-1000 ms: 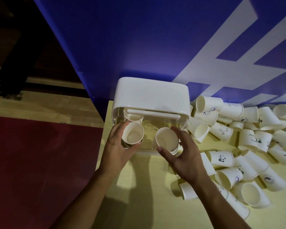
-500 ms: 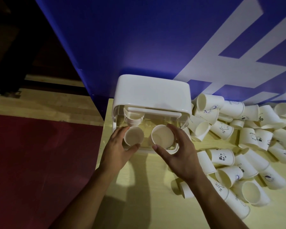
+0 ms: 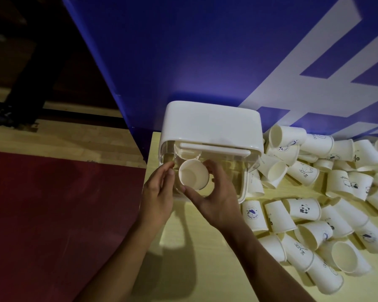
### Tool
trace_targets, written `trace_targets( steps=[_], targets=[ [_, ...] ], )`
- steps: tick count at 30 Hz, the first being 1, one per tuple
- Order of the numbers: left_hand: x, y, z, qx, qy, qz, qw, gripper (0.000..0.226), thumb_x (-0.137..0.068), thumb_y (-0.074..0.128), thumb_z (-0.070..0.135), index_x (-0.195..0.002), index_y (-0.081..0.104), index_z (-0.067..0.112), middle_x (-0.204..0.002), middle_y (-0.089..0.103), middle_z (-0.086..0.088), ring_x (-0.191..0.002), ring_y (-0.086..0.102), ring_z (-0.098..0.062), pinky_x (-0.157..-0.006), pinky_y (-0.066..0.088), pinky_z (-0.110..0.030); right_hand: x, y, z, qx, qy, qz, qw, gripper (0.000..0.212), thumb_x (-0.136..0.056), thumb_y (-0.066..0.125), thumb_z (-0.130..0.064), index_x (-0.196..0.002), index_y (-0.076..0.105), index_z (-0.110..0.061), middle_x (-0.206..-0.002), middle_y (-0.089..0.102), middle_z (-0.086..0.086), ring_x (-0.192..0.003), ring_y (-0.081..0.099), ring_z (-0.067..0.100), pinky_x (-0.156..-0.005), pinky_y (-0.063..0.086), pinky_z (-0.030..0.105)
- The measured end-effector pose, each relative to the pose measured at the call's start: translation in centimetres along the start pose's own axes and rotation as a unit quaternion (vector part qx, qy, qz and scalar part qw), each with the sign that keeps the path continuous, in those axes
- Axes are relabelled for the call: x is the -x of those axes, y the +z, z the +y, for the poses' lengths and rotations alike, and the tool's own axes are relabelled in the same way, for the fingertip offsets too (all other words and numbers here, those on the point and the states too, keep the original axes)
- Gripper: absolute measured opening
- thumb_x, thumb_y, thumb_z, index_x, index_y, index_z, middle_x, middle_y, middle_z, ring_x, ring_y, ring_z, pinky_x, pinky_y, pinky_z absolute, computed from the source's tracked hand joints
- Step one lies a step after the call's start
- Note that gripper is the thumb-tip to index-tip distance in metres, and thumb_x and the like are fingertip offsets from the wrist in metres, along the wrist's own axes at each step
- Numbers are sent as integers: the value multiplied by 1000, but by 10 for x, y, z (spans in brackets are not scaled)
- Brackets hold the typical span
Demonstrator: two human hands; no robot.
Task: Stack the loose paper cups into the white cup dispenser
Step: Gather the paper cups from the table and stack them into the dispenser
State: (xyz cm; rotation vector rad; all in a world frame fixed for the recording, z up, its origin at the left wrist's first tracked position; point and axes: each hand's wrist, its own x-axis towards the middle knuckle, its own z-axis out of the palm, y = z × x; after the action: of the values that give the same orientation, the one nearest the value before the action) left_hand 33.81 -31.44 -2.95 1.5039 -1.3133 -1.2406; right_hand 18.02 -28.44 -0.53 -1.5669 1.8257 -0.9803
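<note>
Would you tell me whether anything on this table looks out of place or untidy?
The loose paper cups lie toppled in a jumbled heap right of the white cup dispenser, mostly on their sides. The right hand holds one cup in front of the dispenser.

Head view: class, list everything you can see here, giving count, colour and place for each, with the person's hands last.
cup dispenser: one, white top and clear front, table's back left corner.
held cup: one, white, mouth towards camera, at the dispenser's front.
loose cups: dozens, white with small prints, heaped right of the dispenser.
table: one, pale yellow, under everything.
panel: one, blue with white stripes, behind.
floor: wood with a red mat, left.
left hand: one, beside the held cup; contact unclear.
right hand: one, curled round the held cup.
</note>
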Motion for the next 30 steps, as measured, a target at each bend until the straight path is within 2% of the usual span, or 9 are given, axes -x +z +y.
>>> trace_targets(
  steps=[4,7,9,15,22,23,25,27,30],
  targets=[
    [-2,5,3,-11,-8,-7,1000,31,-106,49,27,-133,63,24,-120,68,13,-102,62,11,-86,47,-9,3,12,10,29,-3,0,1000,67,-76,84,-56,-125,55,-20,-114,64,-12,-103,61,10,-84,51,31],
    [-5,8,-5,-24,-23,-19,999,37,-100,46,40,-131,65,30,-123,69,10,-104,67,-2,-88,59,-35,2,20,17,46,7,-10,999,73,-76,82,-61,-130,57,-20,-119,65,-11,-107,63,11,-86,54,33],
    [-7,10,-9,-38,-31,-32,998,35,-99,44,37,-127,66,35,-121,69,11,-105,67,-9,-87,60,-40,0,24,20,50,12,-19,998,71,-75,83,-59,-130,58,-22,-119,66,-12,-105,63,9,-86,54,30],
    [-10,13,-16,-104,-33,-42,993,36,-104,46,12,-128,67,28,-115,68,12,-95,68,-4,-75,49,-7,-5,33,33,78,42,-45,995,83,-70,81,-66,-137,57,-23,-131,66,-6,-118,61,14,-96,53,38],
    [-12,13,-27,-130,-13,-38,991,35,-104,50,12,-131,65,27,-117,71,6,-92,72,-11,-78,57,-18,-5,34,37,79,50,-63,994,88,-71,79,-70,-143,54,-27,-136,63,-9,-119,61,13,-97,54,40],
    [-12,12,-26,-137,-9,-34,990,34,-104,51,14,-132,65,26,-118,70,5,-95,72,-12,-81,56,-18,-5,33,36,77,48,-62,994,90,-70,80,-70,-145,52,-27,-138,62,-8,-121,60,13,-100,53,39],
    [-7,11,-19,-164,19,-12,986,33,-103,55,16,-134,64,20,-123,69,2,-102,68,-12,-86,45,-6,-2,26,34,68,49,-60,995,99,-70,79,-71,-150,47,-24,-143,60,-5,-127,57,14,-104,49,32],
    [2,8,-5,-190,57,12,980,32,-101,58,16,-132,64,15,-125,67,0,-101,62,-4,-83,36,3,3,14,33,61,49,-56,995,100,-71,77,-72,-152,45,-24,-146,58,-3,-131,54,14,-106,46,29],
    [19,11,22,-175,101,23,979,30,-99,60,16,-129,66,17,-124,67,3,-100,60,4,-80,41,0,13,-17,39,60,60,-53,995,91,-77,70,-75,-152,45,-30,-148,56,-8,-134,54,11,-108,48,33]
  ],
)
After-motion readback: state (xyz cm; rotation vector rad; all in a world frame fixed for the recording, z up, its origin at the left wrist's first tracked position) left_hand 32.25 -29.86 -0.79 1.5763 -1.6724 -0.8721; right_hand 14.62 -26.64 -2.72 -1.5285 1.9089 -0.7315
